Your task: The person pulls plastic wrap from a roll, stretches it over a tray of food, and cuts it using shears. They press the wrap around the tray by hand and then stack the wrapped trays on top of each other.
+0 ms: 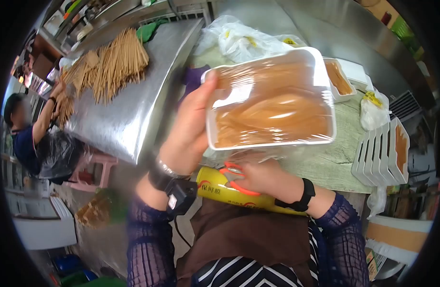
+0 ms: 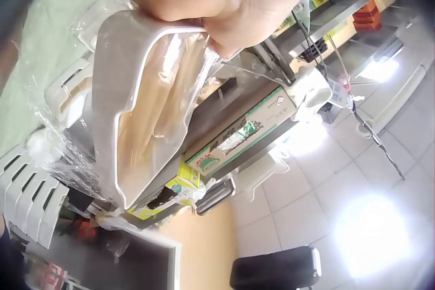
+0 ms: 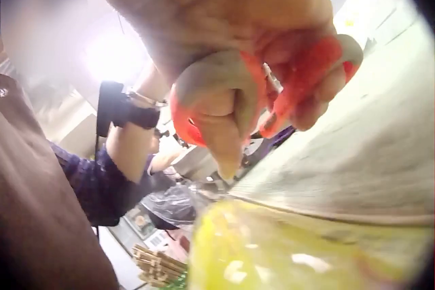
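My left hand grips the left edge of a white tray, thumb over the rim. Brown folded sheets fill the tray under shiny, wrinkled plastic film. In the left wrist view the tray is seen from its side, with loose film trailing beside it. Orange-and-grey scissors are in my right hand, its fingers through the handle loops; their blades are mostly hidden. Just beneath that hand lies a yellow roll of cling film, close to the brown apron.
Another filled tray and a row of several upright white trays stand on the green-covered table. Plastic bags lie at the back. A steel table holds many thin sticks; a person works there.
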A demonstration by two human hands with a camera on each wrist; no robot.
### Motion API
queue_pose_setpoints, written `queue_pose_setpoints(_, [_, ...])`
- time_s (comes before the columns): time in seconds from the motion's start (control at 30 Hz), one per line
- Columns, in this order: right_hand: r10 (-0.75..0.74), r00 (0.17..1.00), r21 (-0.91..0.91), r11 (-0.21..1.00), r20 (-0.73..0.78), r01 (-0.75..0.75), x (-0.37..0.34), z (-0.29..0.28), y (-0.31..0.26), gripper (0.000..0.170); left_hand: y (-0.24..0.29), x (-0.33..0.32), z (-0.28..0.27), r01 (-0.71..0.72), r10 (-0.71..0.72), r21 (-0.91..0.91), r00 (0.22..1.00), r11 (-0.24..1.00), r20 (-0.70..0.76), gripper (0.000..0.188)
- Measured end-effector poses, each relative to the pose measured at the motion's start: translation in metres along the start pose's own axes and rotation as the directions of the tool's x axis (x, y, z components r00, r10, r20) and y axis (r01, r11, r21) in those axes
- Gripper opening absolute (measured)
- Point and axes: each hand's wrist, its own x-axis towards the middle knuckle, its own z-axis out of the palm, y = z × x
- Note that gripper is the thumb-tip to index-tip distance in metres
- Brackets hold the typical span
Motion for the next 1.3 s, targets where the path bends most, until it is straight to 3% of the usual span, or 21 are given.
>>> queue_pose_setpoints(0.13, [-0.134, 0.953, -0.195, 0.977, -0.270, 0.083, -0.012, -0.011, 0.047, 0.025, 0.011, -0.002, -0.021, 0.050, -0.048, -0.057, 0.998, 0.997, 0.038, 0.052])
queue_pose_setpoints(0.23, [-0.093, 0.951, -0.401, 0.915, -0.294, -0.035, -0.031, -0.032, 0.049, 0.028, 0.016, -0.005, -0.026, 0.075, -0.069, -0.078, 0.995, 0.994, 0.072, 0.054])
queue_pose_setpoints(0.3, [-0.029, 0.946, 0.009, 0.999, -0.324, 0.034, -0.036, -0.043, 0.048, 0.029, 0.016, -0.009, -0.023, 0.102, -0.087, -0.110, 0.987, 0.989, 0.133, 0.054])
queue_pose_setpoints(0.33, [-0.004, 0.947, 0.217, 0.973, -0.322, 0.078, -0.039, -0.048, 0.046, 0.031, 0.015, -0.010, -0.022, 0.115, -0.095, -0.128, 0.984, 0.985, 0.150, 0.055])
queue_pose_setpoints(0.37, [0.060, 0.958, 0.542, 0.834, -0.281, 0.106, -0.042, -0.054, 0.040, 0.031, 0.013, -0.012, -0.022, 0.126, -0.102, -0.146, 0.981, 0.981, 0.163, 0.055])
queue_pose_setpoints(0.4, [0.101, 0.970, 0.799, 0.589, -0.220, 0.120, -0.044, -0.062, 0.030, 0.032, 0.012, -0.012, -0.022, 0.138, -0.109, -0.162, 0.978, 0.977, 0.177, 0.056])
queue_pose_setpoints(0.43, [0.114, 0.982, 0.956, 0.271, -0.148, 0.113, -0.044, -0.066, 0.024, 0.032, 0.011, -0.013, -0.021, 0.149, -0.115, -0.179, 0.975, 0.972, 0.190, 0.056])
queue_pose_setpoints(0.53, [0.056, 0.975, 0.974, -0.062, -0.213, 0.216, -0.040, -0.063, 0.017, 0.031, 0.005, -0.012, -0.025, 0.147, -0.120, -0.157, 0.978, 0.977, 0.170, 0.056])
queue_pose_setpoints(0.73, [0.013, 0.973, 0.960, -0.159, -0.232, 0.231, -0.031, -0.043, 0.038, 0.021, -0.001, -0.019, -0.019, 0.138, -0.134, -0.132, 0.990, 0.982, 0.034, 0.055])
queue_pose_setpoints(0.83, [-0.033, 0.981, 0.932, -0.319, -0.191, 0.171, -0.039, -0.044, 0.050, 0.012, -0.001, -0.022, -0.020, 0.122, -0.124, -0.135, 0.992, 0.983, -0.008, 0.054])
queue_pose_setpoints(0.93, [-0.066, 0.985, 0.906, -0.405, -0.160, 0.120, -0.048, -0.049, 0.057, 0.010, -0.004, -0.025, -0.018, 0.106, -0.117, -0.129, 0.990, 0.986, -0.077, 0.054])
queue_pose_setpoints(1.03, [0.059, 0.987, 0.908, -0.387, -0.151, 0.162, -0.053, -0.054, 0.050, 0.009, -0.007, -0.027, -0.031, 0.127, -0.141, -0.171, 0.987, 0.977, -0.076, 0.054])
queue_pose_setpoints(1.13, [0.045, 0.974, 0.861, -0.461, -0.220, 0.215, -0.050, -0.044, 0.053, 0.010, -0.011, -0.034, -0.039, 0.143, -0.163, -0.186, 0.982, 0.972, -0.095, 0.054])
queue_pose_setpoints(1.2, [0.190, 0.938, 0.875, -0.344, -0.289, 0.339, -0.051, -0.046, 0.051, 0.009, -0.015, -0.041, -0.040, 0.149, -0.166, -0.151, 0.980, 0.977, -0.109, 0.054])
queue_pose_setpoints(1.3, [0.272, 0.872, 0.871, -0.174, -0.406, 0.460, -0.053, -0.051, 0.050, 0.008, -0.027, -0.058, -0.041, -0.038, 0.083, 0.242, 0.981, 0.970, -0.177, 0.046])
